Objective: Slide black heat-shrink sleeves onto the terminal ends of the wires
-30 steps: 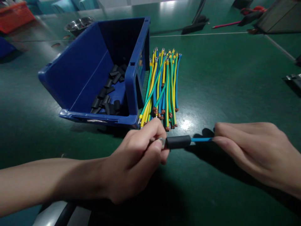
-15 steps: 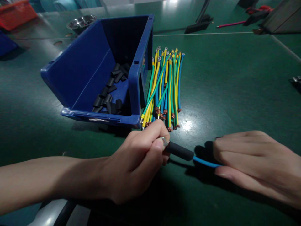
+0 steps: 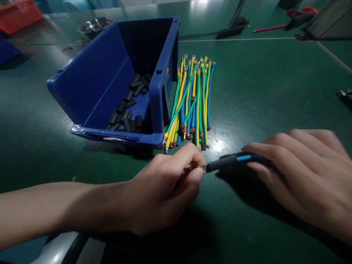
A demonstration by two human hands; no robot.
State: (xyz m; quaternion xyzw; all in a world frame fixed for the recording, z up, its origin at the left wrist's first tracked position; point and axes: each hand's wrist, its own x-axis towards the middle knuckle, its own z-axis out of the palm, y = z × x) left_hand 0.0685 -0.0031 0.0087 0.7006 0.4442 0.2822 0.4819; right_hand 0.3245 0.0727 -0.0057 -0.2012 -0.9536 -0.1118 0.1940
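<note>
Head view: left hand pinches the silver metal lug, likely the best hold on this probably light, bendy, black-sleeved blue wire above the green tabletop's near edge, right hand's grip unclear.

Across the green desk, I can see an orange-red crate at far left, with part of a blue container nearer, cut off by the edge of my view. A shiny metal bowl stands toward the back. Well to its right I make out a dark stand, a slim pink rod and a grey box. A metallic object at the right edge is too blurred for me to identify.
</note>
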